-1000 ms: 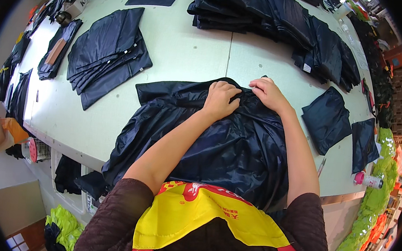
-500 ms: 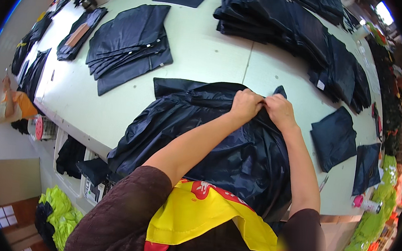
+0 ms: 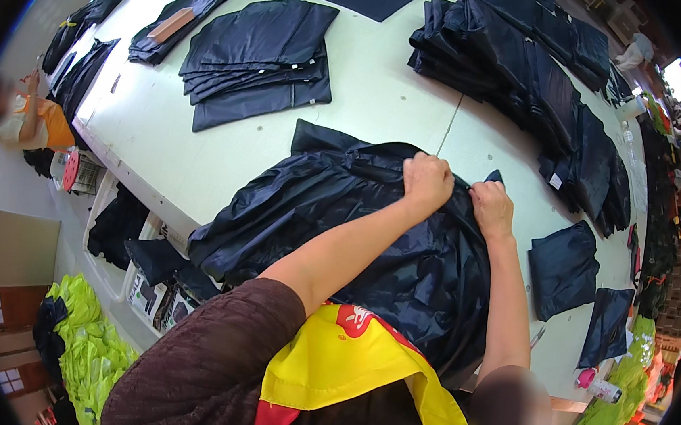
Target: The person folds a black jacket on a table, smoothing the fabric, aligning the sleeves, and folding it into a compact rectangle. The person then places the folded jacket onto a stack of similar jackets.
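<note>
A shiny dark navy garment lies bunched across the near part of the table, and its lower part reaches the table's front edge. My left hand is closed on the garment's far edge, with the fingertips pinching the cloth. A short way to the right, my right hand pinches the same edge. Between the two hands the edge runs as a short taut strip. A pointed corner of dark cloth sticks up just past my right hand. The fingertips partly hide the cloth they grip.
On the pale table lie a fanned stack of dark garments, larger piles at the far right and a folded dark piece. A pink-capped bottle is at the right edge. Another person is at far left.
My hands have moved apart along the garment's edge, opening a wider gap between them. Both still grip the cloth. The whole view has shifted and tilted slightly.
</note>
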`<state>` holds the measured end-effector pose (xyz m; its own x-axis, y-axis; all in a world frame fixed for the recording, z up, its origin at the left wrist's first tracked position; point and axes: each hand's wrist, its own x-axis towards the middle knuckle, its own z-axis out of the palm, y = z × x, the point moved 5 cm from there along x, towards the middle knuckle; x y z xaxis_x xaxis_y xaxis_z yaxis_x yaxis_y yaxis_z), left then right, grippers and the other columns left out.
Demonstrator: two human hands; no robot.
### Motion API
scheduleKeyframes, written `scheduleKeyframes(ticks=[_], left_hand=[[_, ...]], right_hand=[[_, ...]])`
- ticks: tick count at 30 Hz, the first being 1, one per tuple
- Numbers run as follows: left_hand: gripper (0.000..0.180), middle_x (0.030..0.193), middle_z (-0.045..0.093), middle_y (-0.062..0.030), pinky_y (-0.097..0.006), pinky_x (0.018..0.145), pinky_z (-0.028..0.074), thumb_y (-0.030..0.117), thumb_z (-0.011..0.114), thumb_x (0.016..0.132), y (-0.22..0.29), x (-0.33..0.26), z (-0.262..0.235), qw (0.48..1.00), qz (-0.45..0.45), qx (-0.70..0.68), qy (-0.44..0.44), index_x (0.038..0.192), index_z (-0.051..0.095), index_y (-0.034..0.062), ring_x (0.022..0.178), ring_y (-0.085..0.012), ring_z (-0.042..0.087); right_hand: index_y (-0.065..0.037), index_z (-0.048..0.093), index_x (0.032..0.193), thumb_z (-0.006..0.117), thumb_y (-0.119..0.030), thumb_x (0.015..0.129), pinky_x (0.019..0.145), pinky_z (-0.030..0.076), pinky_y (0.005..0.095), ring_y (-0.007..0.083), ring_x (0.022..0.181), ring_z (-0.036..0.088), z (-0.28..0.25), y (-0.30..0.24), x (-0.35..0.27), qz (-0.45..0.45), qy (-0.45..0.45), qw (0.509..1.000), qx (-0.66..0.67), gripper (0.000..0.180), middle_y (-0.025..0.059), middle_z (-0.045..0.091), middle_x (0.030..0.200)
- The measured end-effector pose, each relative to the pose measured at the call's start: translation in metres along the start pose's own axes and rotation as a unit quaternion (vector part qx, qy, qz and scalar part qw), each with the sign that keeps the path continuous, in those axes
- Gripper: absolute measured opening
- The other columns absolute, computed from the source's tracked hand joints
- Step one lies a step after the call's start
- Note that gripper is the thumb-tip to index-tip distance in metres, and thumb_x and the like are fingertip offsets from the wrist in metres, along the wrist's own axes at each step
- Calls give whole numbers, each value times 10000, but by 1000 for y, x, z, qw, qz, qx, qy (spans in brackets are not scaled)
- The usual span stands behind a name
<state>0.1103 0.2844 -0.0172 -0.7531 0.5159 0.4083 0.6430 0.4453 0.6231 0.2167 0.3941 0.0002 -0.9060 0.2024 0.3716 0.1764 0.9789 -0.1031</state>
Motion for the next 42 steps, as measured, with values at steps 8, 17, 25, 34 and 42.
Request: scheduleKeyframes(ticks=[8,17,25,34,42], left_hand=[[183,814,664,-75,-377,739,472,257,683,751,-144,-5,-125,994,-66,91,10,742,682,74,832,-278,598],[523,1134,589,-234,-411,907,435,418,569,849,-223,-48,-225,956,-219,116,-157,1170,565,5,1057,-369,556],[664,1086,617,-209,-340,874,461,421,712,728,-212,-118,-249,898,-336,-11,-285,1168,562,-54,967,-279,611],[502,1060,623,-148,-359,838,499,91,678,735,-186,-198,-269,722,-535,-328,-293,1192,510,-30,905,-244,620],[700,1198,556,-170,-367,972,424,44,583,633,-91,-172,-420,812,-355,-452,-100,1303,412,-67,1063,-250,577]], right_hand=[[-71,563,748,628,-163,798,668,475,393,280,783,557,10,25,-17,27,24,999,-23,124,87,554,743],[-1,546,1196,623,-306,840,919,430,355,313,1082,564,-44,50,-91,278,-51,940,190,475,198,594,1156],[46,289,1366,797,-354,622,1054,310,392,369,1255,391,-49,-24,-216,401,-109,885,211,986,290,370,1346],[71,467,1240,678,-104,647,910,447,339,259,987,595,-44,-72,-231,534,-110,596,590,653,156,603,1101],[79,454,1240,613,-112,660,905,466,353,323,999,597,-220,-145,-199,493,86,469,728,631,209,594,1128]])
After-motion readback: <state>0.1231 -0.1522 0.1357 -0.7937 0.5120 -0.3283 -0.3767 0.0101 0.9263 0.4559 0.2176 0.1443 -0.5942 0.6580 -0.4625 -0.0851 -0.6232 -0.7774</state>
